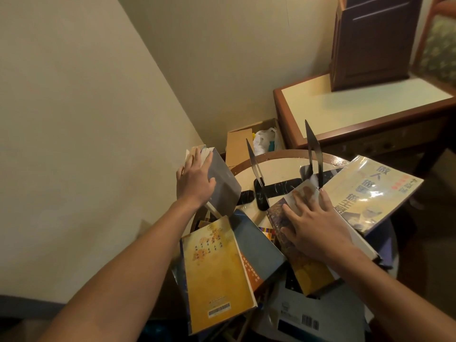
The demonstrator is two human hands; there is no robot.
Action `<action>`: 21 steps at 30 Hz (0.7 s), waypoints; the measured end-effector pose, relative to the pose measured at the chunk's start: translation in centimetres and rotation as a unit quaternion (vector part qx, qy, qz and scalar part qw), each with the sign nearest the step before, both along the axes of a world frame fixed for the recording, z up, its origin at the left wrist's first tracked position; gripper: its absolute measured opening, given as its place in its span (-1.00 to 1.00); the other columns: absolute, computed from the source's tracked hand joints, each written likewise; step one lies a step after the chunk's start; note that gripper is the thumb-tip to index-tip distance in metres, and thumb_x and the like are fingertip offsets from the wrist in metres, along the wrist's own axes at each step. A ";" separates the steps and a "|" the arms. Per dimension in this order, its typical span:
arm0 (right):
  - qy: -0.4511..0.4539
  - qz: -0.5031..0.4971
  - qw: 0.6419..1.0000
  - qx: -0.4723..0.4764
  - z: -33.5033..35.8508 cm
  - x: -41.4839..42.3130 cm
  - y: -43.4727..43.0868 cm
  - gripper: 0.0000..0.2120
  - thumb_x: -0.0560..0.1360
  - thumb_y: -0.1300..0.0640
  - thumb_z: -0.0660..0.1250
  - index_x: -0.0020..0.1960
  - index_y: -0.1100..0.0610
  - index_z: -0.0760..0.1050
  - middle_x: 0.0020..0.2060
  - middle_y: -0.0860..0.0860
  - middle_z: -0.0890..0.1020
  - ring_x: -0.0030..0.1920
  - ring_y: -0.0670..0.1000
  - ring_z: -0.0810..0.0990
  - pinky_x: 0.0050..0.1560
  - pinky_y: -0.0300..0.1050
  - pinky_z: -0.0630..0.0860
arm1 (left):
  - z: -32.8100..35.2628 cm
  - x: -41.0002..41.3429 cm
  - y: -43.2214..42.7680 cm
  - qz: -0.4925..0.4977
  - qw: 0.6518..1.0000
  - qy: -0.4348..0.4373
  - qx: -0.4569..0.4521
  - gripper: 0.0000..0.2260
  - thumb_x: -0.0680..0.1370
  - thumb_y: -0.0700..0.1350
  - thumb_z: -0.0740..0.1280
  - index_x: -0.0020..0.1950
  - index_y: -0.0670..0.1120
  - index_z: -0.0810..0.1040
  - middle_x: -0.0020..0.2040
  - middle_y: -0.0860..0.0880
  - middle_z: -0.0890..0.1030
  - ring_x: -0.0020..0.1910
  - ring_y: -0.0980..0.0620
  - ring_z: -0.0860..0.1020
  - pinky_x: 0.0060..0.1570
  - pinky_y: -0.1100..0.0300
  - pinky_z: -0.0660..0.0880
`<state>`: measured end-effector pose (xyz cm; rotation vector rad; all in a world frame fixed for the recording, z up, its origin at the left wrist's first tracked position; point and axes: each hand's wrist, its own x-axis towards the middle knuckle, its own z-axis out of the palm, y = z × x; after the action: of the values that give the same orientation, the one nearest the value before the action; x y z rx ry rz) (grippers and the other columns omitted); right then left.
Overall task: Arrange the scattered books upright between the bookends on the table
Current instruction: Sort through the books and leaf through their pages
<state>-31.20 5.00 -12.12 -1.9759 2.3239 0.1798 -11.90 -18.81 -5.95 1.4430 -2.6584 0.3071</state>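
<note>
The left hand [195, 180] holds a grey book [223, 183] lifted and tilted at the left edge of the round table [246, 169]; its fingers lie over the page edges on top, and the thumb presses on the cover. The right hand [314, 224] lies flat with fingers spread on a colourful book [296, 257] (this one rests on the pile), and its fingertips almost reach the right bookend [313, 154]. The left bookend [256, 169] stands just beside it, nothing between them. A yellow book [217, 272] and a large pale book [370, 193] lie flat nearby.
</note>
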 end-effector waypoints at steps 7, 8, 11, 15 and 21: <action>0.009 0.000 1.000 0.007 -0.3 -0.1 -0.2 -0.11 0.39 -0.32 -0.55 0.64 -0.06 -0.08 0.62 0.13 0.02 0.60 0.31 -0.07 0.52 0.37 -0.23 | -0.2 0.2 0.5 -0.014 1.000 0.020 0.005 -0.32 0.60 0.15 0.29 0.64 0.05 0.10 0.65 -0.07 0.10 0.62 -0.13 0.08 0.47 -0.14 0.26; 0.009 0.000 1.000 0.003 -0.3 -0.1 -0.2 -0.11 0.39 -0.32 -0.55 0.64 -0.07 -0.07 0.62 0.12 0.04 0.60 0.30 -0.06 0.52 0.37 -0.22 | -0.1 0.2 0.6 -0.014 1.000 0.024 0.007 -0.31 0.59 0.16 0.29 0.65 0.04 0.09 0.65 -0.07 0.09 0.62 -0.13 0.08 0.47 -0.14 0.25; 0.007 -0.002 1.000 -0.004 -0.2 0.1 -0.1 -0.10 0.38 -0.32 -0.54 0.64 -0.07 -0.03 0.62 0.11 0.06 0.60 0.29 -0.05 0.53 0.37 -0.22 | 0.1 0.2 0.8 -0.018 1.000 0.020 0.011 -0.27 0.58 0.19 0.30 0.65 0.03 0.06 0.65 -0.08 0.09 0.62 -0.13 0.07 0.50 -0.17 0.23; 0.003 -0.015 1.000 -0.015 -0.4 0.5 0.1 -0.23 0.51 -0.32 -0.38 0.63 -0.07 0.03 0.62 0.13 0.08 0.60 0.27 -0.06 0.53 0.36 -0.25 | 0.4 0.5 1.3 -0.023 0.999 0.020 0.015 -0.23 0.56 0.24 0.29 0.65 0.03 0.04 0.66 -0.07 0.07 0.63 -0.13 0.06 0.51 -0.20 0.20; -0.009 -0.026 0.999 -0.028 -0.7 0.6 0.9 -0.31 0.59 -0.31 -0.18 0.63 -0.03 0.06 0.61 0.16 0.12 0.60 0.32 -0.09 0.54 0.35 -0.24 | 0.8 0.9 3.0 -0.030 0.999 0.013 0.007 -0.19 0.54 0.32 0.26 0.66 0.02 0.02 0.66 -0.06 0.01 0.64 -0.11 -0.04 0.56 -0.22 -0.02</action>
<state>-30.61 5.94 -12.79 -1.9321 2.3912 0.0942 -11.03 -15.79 -5.17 1.3580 -2.6830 0.2645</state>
